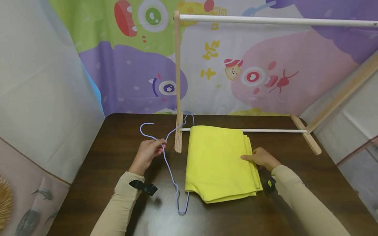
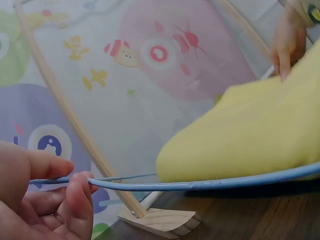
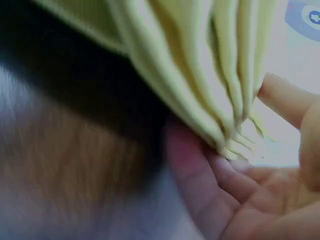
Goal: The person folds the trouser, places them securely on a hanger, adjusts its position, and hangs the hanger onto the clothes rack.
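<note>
One folded yellow cloth (image 1: 218,160) lies flat on the dark wooden table (image 1: 310,183), near the middle, its far edge just under the lower rail of the wooden drying rack (image 1: 177,82). The fold shows several stacked layers along its right edge (the right wrist view shows them fanned like pages). The right hand (image 1: 261,158) sits at that right edge, thumb on top and fingers slipped beneath, pinching the layers.

Just left of the cloth is one pale blue wire hanger (image 1: 169,167), its hook toward the rack's upright and its lower corner near the table's front edge. The left hand (image 1: 147,152) grips the hanger near its neck, fingers (image 2: 75,200) curled round the thin wire; in the left wrist view the wire runs across in front of the cloth (image 2: 245,140).

The rack is a single one: a wooden upright on a flat foot (image 2: 160,222), a white top bar (image 1: 277,21) and a thinner white lower rail (image 1: 271,130), with a slanted wooden leg at the right.

Behind the table hangs a cartoon backdrop (image 1: 133,75) with round-eyed creatures in purple, pink and green, and some yellow characters too small to read. Both arms wear beige sleeves, each with a black wrist strap (image 1: 143,187).
</note>
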{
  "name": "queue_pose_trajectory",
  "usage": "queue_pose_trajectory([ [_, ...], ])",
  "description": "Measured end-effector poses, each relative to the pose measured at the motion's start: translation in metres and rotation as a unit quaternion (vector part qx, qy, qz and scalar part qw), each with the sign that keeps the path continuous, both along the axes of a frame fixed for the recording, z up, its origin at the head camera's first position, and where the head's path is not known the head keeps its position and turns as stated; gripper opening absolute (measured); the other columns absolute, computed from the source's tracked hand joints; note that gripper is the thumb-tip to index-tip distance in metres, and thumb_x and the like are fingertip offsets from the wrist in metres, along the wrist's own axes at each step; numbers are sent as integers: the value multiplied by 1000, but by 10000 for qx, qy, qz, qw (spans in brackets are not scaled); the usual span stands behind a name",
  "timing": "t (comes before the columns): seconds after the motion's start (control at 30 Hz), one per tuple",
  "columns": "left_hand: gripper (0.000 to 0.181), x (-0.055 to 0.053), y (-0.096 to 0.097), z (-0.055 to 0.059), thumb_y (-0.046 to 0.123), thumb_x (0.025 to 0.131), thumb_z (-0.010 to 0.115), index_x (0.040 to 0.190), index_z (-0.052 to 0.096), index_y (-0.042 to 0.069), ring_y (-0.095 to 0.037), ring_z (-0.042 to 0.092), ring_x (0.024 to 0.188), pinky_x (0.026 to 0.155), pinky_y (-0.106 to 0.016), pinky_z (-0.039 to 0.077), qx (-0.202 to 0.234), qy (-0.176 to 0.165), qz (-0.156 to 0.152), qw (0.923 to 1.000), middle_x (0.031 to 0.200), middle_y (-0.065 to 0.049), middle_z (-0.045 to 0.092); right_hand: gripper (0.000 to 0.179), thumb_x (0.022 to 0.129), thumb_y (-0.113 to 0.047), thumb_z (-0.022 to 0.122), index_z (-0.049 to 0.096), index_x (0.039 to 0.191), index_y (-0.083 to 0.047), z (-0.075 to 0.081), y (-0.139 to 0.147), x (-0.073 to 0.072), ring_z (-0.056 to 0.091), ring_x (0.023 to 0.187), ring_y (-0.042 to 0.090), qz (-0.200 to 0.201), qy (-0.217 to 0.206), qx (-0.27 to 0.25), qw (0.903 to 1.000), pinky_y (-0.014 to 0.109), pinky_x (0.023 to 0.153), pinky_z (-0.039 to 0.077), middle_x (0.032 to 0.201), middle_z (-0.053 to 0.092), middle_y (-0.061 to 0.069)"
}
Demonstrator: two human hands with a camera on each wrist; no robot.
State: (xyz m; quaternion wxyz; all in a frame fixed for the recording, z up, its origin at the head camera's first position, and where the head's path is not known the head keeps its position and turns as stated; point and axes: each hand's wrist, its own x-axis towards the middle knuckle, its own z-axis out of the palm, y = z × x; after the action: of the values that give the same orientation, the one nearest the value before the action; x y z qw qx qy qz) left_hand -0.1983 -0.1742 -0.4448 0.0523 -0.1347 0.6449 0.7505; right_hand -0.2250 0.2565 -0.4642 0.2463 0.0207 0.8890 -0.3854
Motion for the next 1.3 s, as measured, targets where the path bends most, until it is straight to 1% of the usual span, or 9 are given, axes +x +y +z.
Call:
queue_pose_trajectory([
  [0.2, 14, 1, 0, 6, 4, 95, 60, 84, 66, -2, -3, 55, 52, 50, -14, 46, 574, 77, -18, 9983, 67, -2, 65, 37, 93, -27, 67, 41, 78, -5, -4, 2, -2, 38, 68, 18, -153, 266, -187, 9994, 33, 62, 36, 74, 34, 4],
  [0.37, 12, 2, 3, 11, 4, 95, 59, 88, 65, -4, -3, 56, 53, 51, -14, 47, 681, 128, -186, 9974, 68, -1, 66, 42, 91, -28, 69, 38, 72, -10, -7, 3, -1, 36, 61, 17, -282, 362, -160, 9988, 32, 58, 36, 66, 33, 2],
  [0.5, 12, 1, 4, 13, 4, 96, 58, 96, 62, -7, -3, 57, 54, 52, -14, 47, 623, 170, -326, 9974, 70, 0, 66, 42, 90, -33, 71, 52, 95, 4, -1, 5, 1, 53, 72, 25, -189, 468, -8, 9987, 38, 64, 49, 87, 54, 16],
  [0.6, 11, 0, 4, 15, 5, 96, 59, 95, 63, -6, -4, 57, 55, 53, -15, 48, 584, 181, -385, 9974, 72, -2, 67, 67, 89, -37, 70, 43, 126, 12, 7, 3, -1, 56, 96, 38, -63, 705, 337, 9969, 48, 76, 50, 118, 51, 30],
  [0.67, 11, 0, 5, 17, 6, 96, 59, 94, 63, -4, -5, 58, 57, 53, -15, 48, 586, 208, -484, 9969, 74, -3, 67, 70, 90, -37, 69, 41, 131, 12, 14, 0, -3, 54, 102, 42, -7, 933, 590, 9939, 52, 79, 48, 124, 49, 32],
  [0.8, 11, 0, 6, 18, 6, 96, 60, 97, 62, -4, -5, 58, 58, 54, -16, 48, 652, 225, -652, 9955, 75, -3, 67, 62, 94, -34, 64, 43, 132, 10, 25, -9, -5, 52, 106, 42, 85, 1306, 744, 9886, 53, 83, 45, 123, 50, 29],
  [1.0, 12, 0, 8, 18, 6, 97, 59, 101, 59, -5, -6, 58, 62, 57, -17, 49, 750, 279, -902, 9927, 81, -4, 67, 53, 97, -29, 61, 48, 133, 8, 41, -30, -1, 50, 115, 45, 298, 1689, 402, 9844, 53, 87, 46, 129, 50, 31],
  [1.17, 10, 1, 8, 20, 4, 97, 57, 101, 62, -3, -7, 59, 66, 60, -17, 49, 838, 356, -1034, 9905, 85, -5, 68, 47, 97, -27, 62, 54, 128, 7, 51, -49, 2, 54, 111, 40, 553, 1954, 207, 9789, 50, 87, 47, 124, 55, 26],
  [1.3, 11, 1, 9, 20, -2, 96, 55, 104, 61, -8, -7, 60, 68, 63, -17, 50, 966, 444, -1061, 9887, 87, -5, 68, 44, 97, -27, 63, 57, 125, 6, 59, -66, 3, 57, 106, 35, 796, 2039, -62, 9757, 48, 86, 48, 117, 60, 21],
])
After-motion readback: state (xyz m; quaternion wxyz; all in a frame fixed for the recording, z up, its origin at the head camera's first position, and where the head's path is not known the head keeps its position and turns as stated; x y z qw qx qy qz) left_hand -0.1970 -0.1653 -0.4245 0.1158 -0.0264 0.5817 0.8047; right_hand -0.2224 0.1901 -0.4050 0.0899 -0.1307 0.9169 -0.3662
